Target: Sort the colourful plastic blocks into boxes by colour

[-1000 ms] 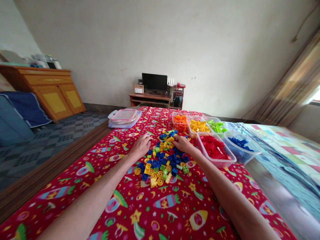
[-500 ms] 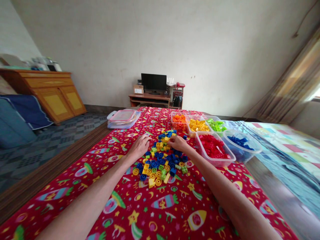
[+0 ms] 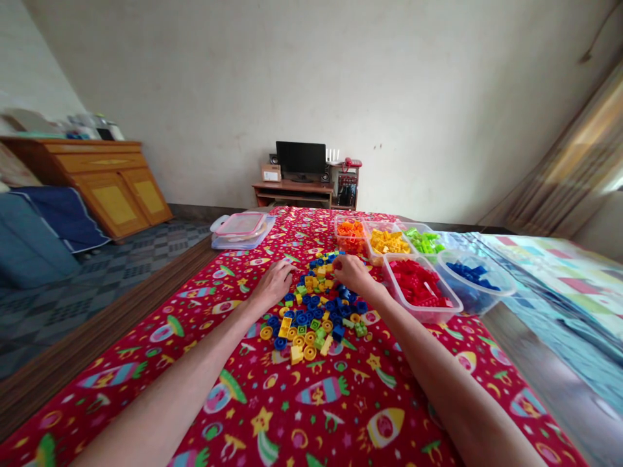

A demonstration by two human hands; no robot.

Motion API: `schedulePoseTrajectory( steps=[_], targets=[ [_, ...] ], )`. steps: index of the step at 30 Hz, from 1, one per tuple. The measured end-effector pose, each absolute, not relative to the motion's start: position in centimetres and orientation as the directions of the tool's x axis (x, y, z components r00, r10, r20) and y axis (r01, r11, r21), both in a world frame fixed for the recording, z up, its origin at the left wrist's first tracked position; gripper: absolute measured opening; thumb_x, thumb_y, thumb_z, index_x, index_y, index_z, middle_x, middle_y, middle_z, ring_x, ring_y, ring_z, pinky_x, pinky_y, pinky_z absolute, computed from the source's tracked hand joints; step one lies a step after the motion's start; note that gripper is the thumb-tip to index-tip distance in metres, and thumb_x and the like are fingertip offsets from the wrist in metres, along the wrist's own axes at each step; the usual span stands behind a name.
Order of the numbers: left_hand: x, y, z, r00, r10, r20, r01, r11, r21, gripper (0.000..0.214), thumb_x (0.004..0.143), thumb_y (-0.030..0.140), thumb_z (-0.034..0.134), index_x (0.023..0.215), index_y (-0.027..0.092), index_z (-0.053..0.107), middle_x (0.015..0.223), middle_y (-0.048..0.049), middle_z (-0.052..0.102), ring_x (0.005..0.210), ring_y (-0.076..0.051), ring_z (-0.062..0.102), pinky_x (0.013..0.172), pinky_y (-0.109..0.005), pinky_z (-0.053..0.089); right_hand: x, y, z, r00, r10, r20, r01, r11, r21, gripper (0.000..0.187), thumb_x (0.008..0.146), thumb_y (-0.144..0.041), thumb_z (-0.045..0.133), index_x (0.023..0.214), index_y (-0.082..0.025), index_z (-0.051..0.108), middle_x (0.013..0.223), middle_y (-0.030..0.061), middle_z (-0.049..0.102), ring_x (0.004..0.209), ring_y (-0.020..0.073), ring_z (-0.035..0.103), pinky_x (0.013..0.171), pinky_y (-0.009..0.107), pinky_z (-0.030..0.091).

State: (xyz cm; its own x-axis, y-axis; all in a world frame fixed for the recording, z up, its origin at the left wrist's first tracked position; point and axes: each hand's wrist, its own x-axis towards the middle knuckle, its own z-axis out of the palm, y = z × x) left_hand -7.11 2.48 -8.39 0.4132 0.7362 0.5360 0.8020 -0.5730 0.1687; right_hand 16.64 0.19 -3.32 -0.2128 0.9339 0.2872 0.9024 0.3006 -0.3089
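Note:
A loose pile of toy building blocks (image 3: 314, 318) in blue, yellow and green lies on the red patterned cloth (image 3: 204, 383). My left hand (image 3: 276, 280) rests on the cloth at the left side of the pile, fingers loosely bent, with nothing visible in it. Over the far right part of the pile is my right hand (image 3: 354, 272), its fingers drawn together at the tips. A bit of yellow shows by those fingertips, but whether it is held I cannot tell. Several yellow wheel-like pieces (image 3: 309, 353) lie at the near edge of the pile.
Right of the pile stand clear tubs of sorted blocks: orange (image 3: 351, 235), yellow (image 3: 389, 242), green (image 3: 422, 241), red (image 3: 418, 285) and blue in a round tub (image 3: 470, 277). Stacked lids (image 3: 242, 228) lie at the far left. Beyond the table is a desk with a monitor (image 3: 300, 159).
My right hand has moved slightly up and away over the pile, and its fingers have drawn in. My left hand stays about where it was. The view has shifted a little.

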Motion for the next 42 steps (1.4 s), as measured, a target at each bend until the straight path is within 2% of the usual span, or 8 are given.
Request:
schedulePoseTrajectory(
  steps=[6, 10, 19, 24, 31, 35, 39, 42],
  targets=[
    [-7.2, 2.6, -8.5, 0.412, 0.721, 0.558, 0.798, -0.581, 0.161, 0.027, 0.086, 0.014, 0.042, 0.097, 0.02, 0.065, 0.099, -0.006, 0.062, 0.094, -0.02, 0.058, 0.089, -0.033, 0.05, 17.7, 0.2, -3.8, -0.299, 0.857, 0.421, 0.889, 0.411, -0.205, 0.02, 0.085, -0.016, 0.049, 0.093, -0.015, 0.067, 0.095, 0.0101, 0.069, 0.091, 0.0181, 0.059, 0.082, 0.026, 0.04],
    [-7.2, 2.6, -8.5, 0.41, 0.726, 0.553, 0.802, -0.575, 0.16, 0.026, 0.087, 0.016, 0.042, 0.098, 0.019, 0.065, 0.099, -0.0067, 0.061, 0.094, -0.02, 0.058, 0.088, -0.034, 0.05, 18.0, -0.1, -2.8, -0.269, 0.87, 0.413, 0.906, 0.374, -0.196, 0.023, 0.088, -0.019, 0.047, 0.097, -0.013, 0.067, 0.094, 0.0118, 0.068, 0.088, 0.0188, 0.06, 0.078, 0.026, 0.04],
    [-7.2, 2.6, -8.4, 0.405, 0.732, 0.548, 0.802, -0.572, 0.171, 0.026, 0.086, 0.015, 0.042, 0.097, 0.02, 0.065, 0.1, -0.0061, 0.062, 0.094, -0.02, 0.058, 0.089, -0.034, 0.049, 19.7, -1.0, 0.5, -0.363, 0.917, 0.162, 0.883, 0.394, -0.253, 0.015, 0.079, -0.019, 0.057, 0.076, -0.015, 0.071, 0.078, 0.006, 0.069, 0.07, 0.0141, 0.058, 0.063, 0.022, 0.037],
    [-7.2, 2.9, -8.6, 0.389, 0.742, 0.546, 0.81, -0.558, 0.181, 0.027, 0.084, 0.015, 0.042, 0.097, 0.021, 0.065, 0.099, -0.0056, 0.062, 0.096, -0.021, 0.058, 0.092, -0.036, 0.049, 20.4, 2.8, 3.2, -0.189, 0.925, 0.331, 0.939, 0.269, -0.214, 0.022, 0.081, -0.02, 0.052, 0.076, -0.014, 0.073, 0.072, 0.0069, 0.069, 0.068, 0.0151, 0.059, 0.062, 0.023, 0.038],
    [-7.3, 2.9, -8.7, 0.396, 0.73, 0.557, 0.789, -0.581, 0.2, 0.028, 0.084, 0.013, 0.041, 0.098, 0.02, 0.064, 0.1, -0.0066, 0.061, 0.099, -0.021, 0.058, 0.093, -0.037, 0.049, 20.8, 8.5, 7.8, 0.028, 0.87, 0.491, 0.938, 0.147, -0.315, 0.026, 0.082, -0.026, 0.057, 0.095, -0.008, 0.071, 0.091, 0.0171, 0.069, 0.086, 0.0218, 0.063, 0.072, 0.026, 0.043],
    [-7.2, 2.9, -8.7, 0.395, 0.737, 0.548, 0.789, -0.578, 0.208, 0.027, 0.084, 0.014, 0.042, 0.098, 0.019, 0.065, 0.1, -0.0078, 0.061, 0.099, -0.023, 0.057, 0.093, -0.038, 0.049, 21.1, 6.4, 7.4, 0.012, 0.874, 0.486, 0.904, 0.198, -0.379, 0.029, 0.085, -0.021, 0.044, 0.084, -0.01, 0.072, 0.072, 0.0091, 0.068, 0.069, 0.0162, 0.06, 0.065, 0.024, 0.04],
    [-7.2, 3.0, -8.8, 0.385, 0.736, 0.557, 0.798, -0.568, 0.2, 0.026, 0.084, 0.014, 0.043, 0.096, 0.02, 0.065, 0.099, -0.0068, 0.061, 0.097, -0.022, 0.058, 0.093, -0.037, 0.048, 21.0, 3.0, 5.1, -0.132, 0.89, 0.436, 0.916, 0.278, -0.29, 0.03, 0.082, -0.019, 0.043, 0.069, -0.011, 0.069, 0.061, 0.0049, 0.062, 0.058, 0.0123, 0.052, 0.058, 0.024, 0.034],
    [-7.2, 3.0, -8.8, 0.381, 0.737, 0.558, 0.794, -0.57, 0.212, 0.025, 0.084, 0.014, 0.044, 0.095, 0.019, 0.065, 0.098, -0.007, 0.061, 0.094, -0.021, 0.058, 0.09, -0.037, 0.049, 21.0, 1.4, 2.3, -0.159, 0.908, 0.387, 0.944, 0.254, -0.209, 0.031, 0.085, -0.018, 0.04, 0.075, -0.011, 0.069, 0.067, 0.0063, 0.064, 0.062, 0.0136, 0.053, 0.061, 0.025, 0.035]
  ],
)
